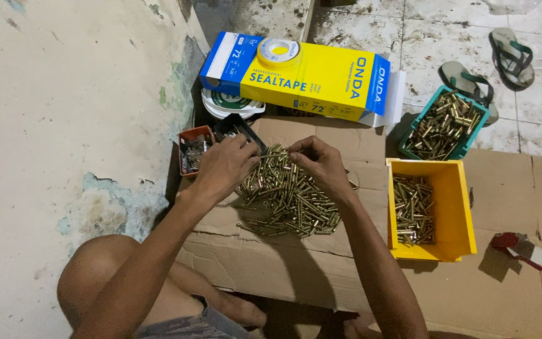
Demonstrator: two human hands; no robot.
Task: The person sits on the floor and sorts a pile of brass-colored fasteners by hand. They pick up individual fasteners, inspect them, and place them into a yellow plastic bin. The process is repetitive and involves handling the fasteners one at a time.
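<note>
A heap of small brass rod-shaped parts (286,201) lies on a flattened cardboard sheet (271,257). My left hand (227,164) and my right hand (321,162) hover over the far edge of the heap, fingertips pinched toward each other around a thin brass part between them. A roll of white sealing tape (278,51) rests on a long yellow and blue box (302,75) beyond the heap.
A yellow bin (456,207) holding brass parts sits right of the heap, a teal tray (472,135) of more parts behind it. A small orange box (186,135) with screws stands at left by the wall. Sandals (512,56) lie on the tiled floor. My knee (95,276) is lower left.
</note>
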